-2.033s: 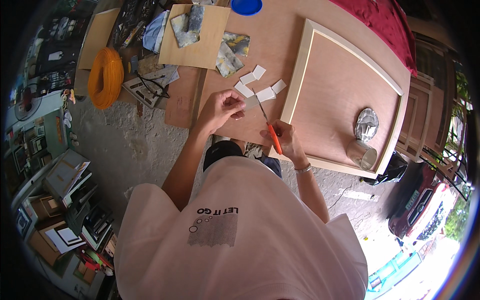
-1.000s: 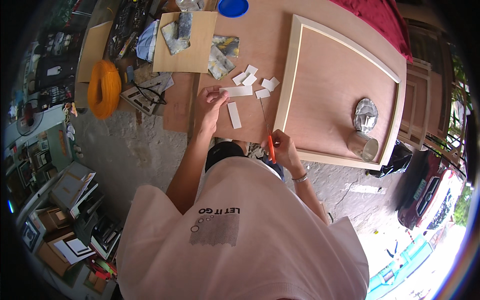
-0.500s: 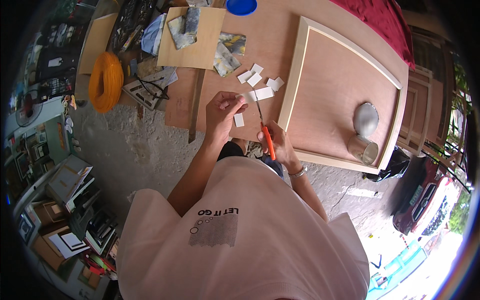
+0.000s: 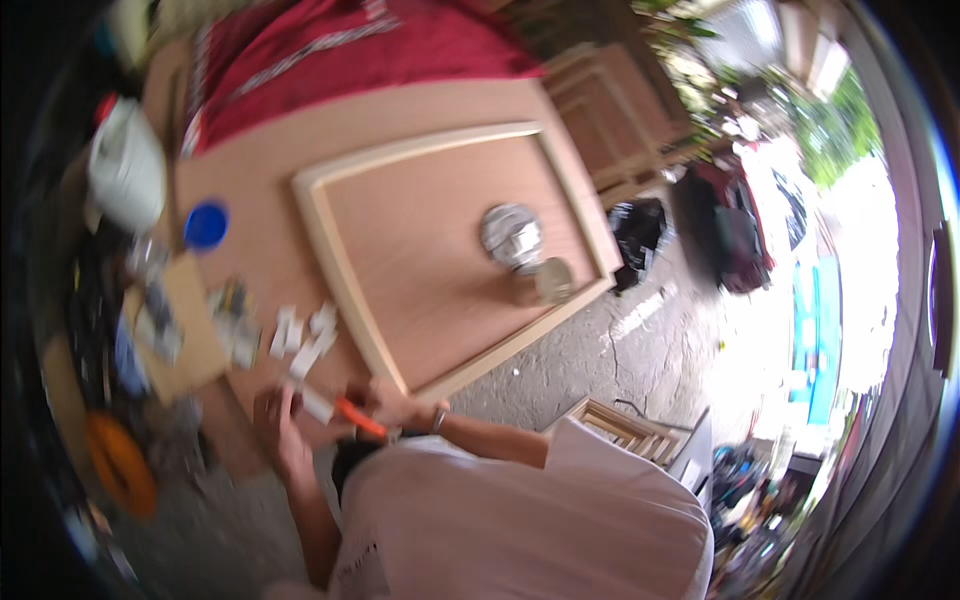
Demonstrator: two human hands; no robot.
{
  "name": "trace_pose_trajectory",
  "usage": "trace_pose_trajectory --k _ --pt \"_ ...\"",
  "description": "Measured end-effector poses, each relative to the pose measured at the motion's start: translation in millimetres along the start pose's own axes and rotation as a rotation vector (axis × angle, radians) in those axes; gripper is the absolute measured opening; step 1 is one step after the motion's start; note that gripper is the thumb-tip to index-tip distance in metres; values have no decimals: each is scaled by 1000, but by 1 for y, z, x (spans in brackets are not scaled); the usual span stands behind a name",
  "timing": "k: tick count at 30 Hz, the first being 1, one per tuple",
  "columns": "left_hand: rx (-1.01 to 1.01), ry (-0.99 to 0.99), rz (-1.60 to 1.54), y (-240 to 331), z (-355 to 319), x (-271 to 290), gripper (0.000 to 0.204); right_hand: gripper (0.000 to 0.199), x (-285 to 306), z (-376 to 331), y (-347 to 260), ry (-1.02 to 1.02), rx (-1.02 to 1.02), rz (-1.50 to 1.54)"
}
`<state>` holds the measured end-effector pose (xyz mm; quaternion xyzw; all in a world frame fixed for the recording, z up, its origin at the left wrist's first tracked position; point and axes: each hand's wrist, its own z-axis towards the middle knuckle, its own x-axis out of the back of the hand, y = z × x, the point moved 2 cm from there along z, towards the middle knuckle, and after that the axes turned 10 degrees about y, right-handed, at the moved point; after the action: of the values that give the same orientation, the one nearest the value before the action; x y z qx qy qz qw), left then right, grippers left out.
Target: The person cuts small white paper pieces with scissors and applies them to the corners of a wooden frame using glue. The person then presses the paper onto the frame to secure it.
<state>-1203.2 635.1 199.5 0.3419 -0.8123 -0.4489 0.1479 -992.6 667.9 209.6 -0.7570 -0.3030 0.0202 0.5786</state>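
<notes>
Scissors, orange-handled, sit gripped in the right hand; blur hides whether the left hand pinches the white strip. White pieces lie near the wooden frame.

A table spreads before the person, with a cloth across its far end. A frame lies on the table, nearer than the cloth; inside it, toward the right, a can sits just in front of a dish. Left of the frame are paper scraps, then a board with pads on it. A lid lies beyond the board, a jug farther left. At the near edge, a paper strip reaches from the left hand toward the scissors in the right hand.
</notes>
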Motion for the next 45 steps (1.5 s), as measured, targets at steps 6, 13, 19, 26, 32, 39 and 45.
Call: trace_pose_trajectory --k 6,13,19,26,32,39,45 --pt "-3 47 29 0 4 -7 23 62 -5 -3 5 97 -135 -29" --pt "-680 61 539 -42 82 18 60 63 2 -6 8 184 -109 1" --pt "-1009 -80 1356 -59 8 34 92 61 23 -17 8 241 -119 71" --pt "-617 -123 1382 -38 -15 13 74 57 32 -32 10 211 -85 49" --pt "55 -5 -73 -124 94 105 26 29 15 -27 10 144 6 151" --pt "27 -91 -286 5 -10 18 14 65 -2 -59 21 -13 -183 253" --pt "-27 -143 -341 15 -44 -3 13 60 -9 -54 -15 -93 -172 289"
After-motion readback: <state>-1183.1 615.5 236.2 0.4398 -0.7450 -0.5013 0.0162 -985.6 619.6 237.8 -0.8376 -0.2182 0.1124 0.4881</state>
